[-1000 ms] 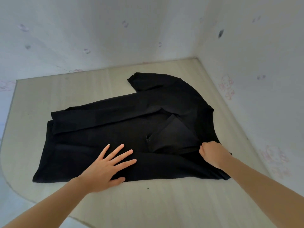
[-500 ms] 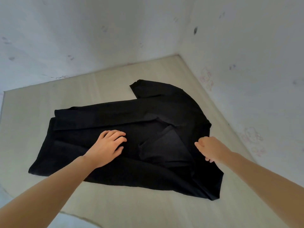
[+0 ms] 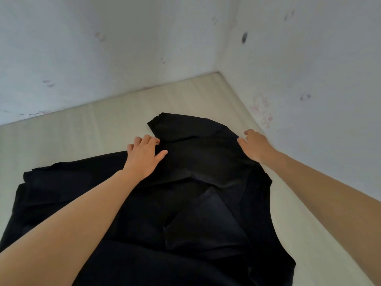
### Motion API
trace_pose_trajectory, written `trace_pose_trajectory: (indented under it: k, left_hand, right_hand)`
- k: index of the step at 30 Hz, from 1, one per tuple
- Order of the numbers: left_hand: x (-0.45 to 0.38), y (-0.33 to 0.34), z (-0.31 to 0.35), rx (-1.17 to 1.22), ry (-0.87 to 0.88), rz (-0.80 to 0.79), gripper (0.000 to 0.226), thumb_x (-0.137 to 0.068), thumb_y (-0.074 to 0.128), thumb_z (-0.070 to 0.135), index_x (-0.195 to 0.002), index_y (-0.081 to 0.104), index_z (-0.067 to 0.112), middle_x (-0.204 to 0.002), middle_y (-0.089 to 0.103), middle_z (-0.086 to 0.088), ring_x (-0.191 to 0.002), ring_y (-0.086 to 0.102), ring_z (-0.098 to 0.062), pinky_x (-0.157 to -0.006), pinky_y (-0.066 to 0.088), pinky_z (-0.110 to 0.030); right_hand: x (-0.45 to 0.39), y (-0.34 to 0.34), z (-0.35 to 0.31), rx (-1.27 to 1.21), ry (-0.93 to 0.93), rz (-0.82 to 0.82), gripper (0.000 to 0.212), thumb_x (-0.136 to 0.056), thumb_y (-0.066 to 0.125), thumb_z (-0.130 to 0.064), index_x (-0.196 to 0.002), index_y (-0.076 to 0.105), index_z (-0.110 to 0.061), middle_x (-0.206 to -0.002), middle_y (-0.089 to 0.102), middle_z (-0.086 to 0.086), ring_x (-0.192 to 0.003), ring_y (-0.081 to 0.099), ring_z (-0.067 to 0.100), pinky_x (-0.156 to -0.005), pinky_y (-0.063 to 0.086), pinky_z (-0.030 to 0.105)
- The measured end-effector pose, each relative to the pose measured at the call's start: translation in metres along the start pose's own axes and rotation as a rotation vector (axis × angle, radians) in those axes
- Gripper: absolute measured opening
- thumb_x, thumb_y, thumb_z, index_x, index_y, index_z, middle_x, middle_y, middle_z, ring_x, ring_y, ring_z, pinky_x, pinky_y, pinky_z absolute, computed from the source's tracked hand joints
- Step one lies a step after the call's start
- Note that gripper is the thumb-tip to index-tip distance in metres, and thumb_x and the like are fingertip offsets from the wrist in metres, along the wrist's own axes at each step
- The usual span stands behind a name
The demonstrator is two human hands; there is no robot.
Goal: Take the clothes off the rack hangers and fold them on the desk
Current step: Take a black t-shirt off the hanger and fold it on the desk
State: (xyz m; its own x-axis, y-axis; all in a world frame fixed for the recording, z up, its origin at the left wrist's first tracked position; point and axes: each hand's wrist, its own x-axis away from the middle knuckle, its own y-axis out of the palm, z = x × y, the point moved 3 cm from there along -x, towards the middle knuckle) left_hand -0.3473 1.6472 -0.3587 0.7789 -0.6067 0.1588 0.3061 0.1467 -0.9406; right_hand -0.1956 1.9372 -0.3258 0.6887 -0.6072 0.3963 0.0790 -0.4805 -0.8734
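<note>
The left hand (image 3: 143,156) rests on the black garment (image 3: 185,203) with its fingers curled over the far edge beside the sleeve, and looks to be gripping the cloth there. The right hand (image 3: 254,144) lies at the far right edge of the same garment, near the wall (image 3: 309,79), fingers bent down onto the fabric; whether this grip has cloth pinched I cannot tell.

The garment is off its hanger and spread on the table (image 3: 92,124), in the corner where two walls meet. One side panel already lies folded inward, and a short sleeve sticks out at the far edge. I judge the fold as partly done: the far sleeve and side are still to come in, then the crosswise folds. No rack or other clothes are in view.

Its long axis runs from the near left to the far right, with the shoulder end toward the corner.
</note>
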Motion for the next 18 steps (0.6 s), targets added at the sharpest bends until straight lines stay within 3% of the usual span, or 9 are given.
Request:
trace_pose_trajectory:
  k: [3,6,9,11,13,15,18]
  left_hand:
    - [-0.012,0.0,0.001,0.052,0.009,0.028,0.032,-0.097,0.049,0.046,-0.109,0.06,0.018,-0.111,0.055,0.0,-0.109,0.048,-0.022,-0.099,0.034,-0.04]
    - [-0.014,-0.003,0.002,0.101,-0.013,-0.028,0.032,-0.096,0.048,0.05,-0.089,0.057,0.02,-0.085,0.059,0.005,-0.086,0.056,-0.017,-0.095,0.036,-0.037]
    - [-0.01,-0.011,0.001,0.048,-0.077,-0.079,0.051,-0.096,0.038,0.058,-0.072,0.058,0.017,-0.07,0.06,0.0,-0.068,0.057,-0.019,-0.073,0.046,-0.034]
    - [-0.01,-0.017,0.001,0.042,-0.138,-0.18,0.062,-0.097,0.031,0.061,-0.075,0.063,0.013,-0.074,0.061,-0.004,-0.07,0.058,-0.02,-0.069,0.043,-0.033]
    - [-0.011,-0.016,0.003,0.122,-0.197,-0.347,0.066,-0.095,0.03,0.065,-0.094,0.068,0.012,-0.09,0.065,-0.005,-0.085,0.061,-0.023,-0.082,0.045,-0.035]
    - [-0.009,-0.016,0.006,0.247,-0.261,-0.5,0.07,-0.09,0.035,0.071,-0.112,0.066,0.013,-0.11,0.065,-0.003,-0.104,0.062,-0.025,-0.1,0.043,-0.038]
    - [-0.005,-0.024,0.013,0.516,-0.26,-0.621,0.055,-0.085,0.055,0.066,-0.104,0.073,0.017,-0.105,0.072,0.001,-0.096,0.069,-0.02,-0.099,0.049,-0.038]
  right_hand:
    - [-0.017,0.004,-0.009,-0.137,0.029,-0.008,0.049,-0.103,0.039,-0.027,-0.144,0.031,-0.003,-0.136,0.052,0.017,-0.122,0.049,0.033,-0.101,0.038,0.035]
    - [-0.025,0.008,-0.016,-0.18,0.032,-0.019,0.05,-0.099,0.05,-0.029,-0.141,0.037,-0.005,-0.133,0.052,0.015,-0.121,0.049,0.032,-0.098,0.039,0.034]
    - [-0.025,0.01,-0.024,-0.126,-0.026,-0.031,0.029,-0.099,0.049,-0.025,-0.114,0.059,-0.002,-0.108,0.061,0.014,-0.105,0.058,0.033,-0.078,0.041,0.031]
    - [-0.023,0.005,-0.028,-0.183,-0.06,0.031,0.025,-0.1,0.045,-0.021,-0.087,0.06,-0.004,-0.084,0.06,0.009,-0.085,0.058,0.028,-0.065,0.039,0.029]
    - [-0.016,-0.003,-0.029,-0.342,-0.055,0.103,0.027,-0.099,0.045,-0.018,-0.074,0.051,-0.009,-0.069,0.05,0.001,-0.069,0.049,0.018,-0.059,0.034,0.027]
    - [-0.006,-0.013,-0.029,-0.496,-0.051,0.152,0.027,-0.096,0.048,-0.017,-0.07,0.05,-0.01,-0.063,0.045,-0.001,-0.062,0.043,0.014,-0.06,0.033,0.028]
    - [0.018,-0.028,-0.031,-0.604,-0.088,0.196,0.024,-0.093,0.053,-0.017,-0.074,0.062,-0.007,-0.067,0.054,0.005,-0.066,0.05,0.015,-0.065,0.038,0.029]
